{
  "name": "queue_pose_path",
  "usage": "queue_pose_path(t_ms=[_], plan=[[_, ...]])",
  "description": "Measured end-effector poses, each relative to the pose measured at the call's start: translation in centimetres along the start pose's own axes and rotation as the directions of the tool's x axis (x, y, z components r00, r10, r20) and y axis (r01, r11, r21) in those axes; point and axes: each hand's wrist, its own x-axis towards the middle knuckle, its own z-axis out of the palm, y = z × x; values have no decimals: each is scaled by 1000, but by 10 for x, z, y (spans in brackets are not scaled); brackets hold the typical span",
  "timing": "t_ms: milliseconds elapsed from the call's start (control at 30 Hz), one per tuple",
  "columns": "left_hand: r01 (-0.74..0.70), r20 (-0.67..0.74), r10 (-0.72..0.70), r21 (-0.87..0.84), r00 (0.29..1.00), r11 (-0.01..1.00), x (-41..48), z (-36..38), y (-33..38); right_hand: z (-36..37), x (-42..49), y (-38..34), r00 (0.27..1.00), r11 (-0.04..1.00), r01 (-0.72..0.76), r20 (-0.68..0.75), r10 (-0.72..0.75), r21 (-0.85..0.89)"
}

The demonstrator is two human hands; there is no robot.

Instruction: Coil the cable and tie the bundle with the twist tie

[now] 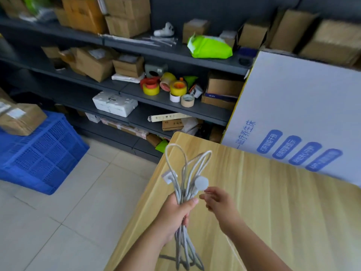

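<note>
A light grey cable (185, 169) is gathered into long loops, held upright above the wooden table (283, 212). My left hand (175, 216) is closed around the middle of the bundle, with loops sticking out above and below the fist. A round white puck end (201, 182) and a small white square plug (167, 177) stick out near the top of the bundle. My right hand (216, 200) is just right of the bundle, its fingertips pinched close to the puck. I cannot make out a twist tie.
A large white cardboard box (293, 114) with blue labels leans on the table's far right. Dark shelves (136, 89) with boxes and tape rolls (166, 87) stand behind. A blue plastic crate (39, 153) sits on the tiled floor at left.
</note>
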Motion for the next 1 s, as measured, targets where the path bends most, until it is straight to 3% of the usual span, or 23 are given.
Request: queue_pose_path(t_ms=[133, 300, 400, 500, 767, 1000], plan=[[-120, 229, 89, 126, 969, 985, -25, 56, 39, -44, -49, -32, 989, 996, 84, 118, -86, 19], [-250, 448, 137, 203, 883, 947, -67, 125, 70, -107, -104, -60, 983, 984, 176, -47, -176, 0], [-292, 497, 149, 223, 855, 930, -91, 161, 77, -145, -122, -56, 979, 987, 152, -144, -143, 50], [-328, 526, 177, 211, 832, 921, -113, 191, 81, -180, -148, -65, 975, 975, 214, -81, -209, 62], [-399, 596, 206, 211, 776, 892, -154, 243, 88, -247, -208, -84, 912, 906, 401, -31, -408, -133], [-462, 728, 147, 253, 669, 850, -189, 260, 100, -276, -234, -85, 864, 862, 504, 43, -502, -57]])
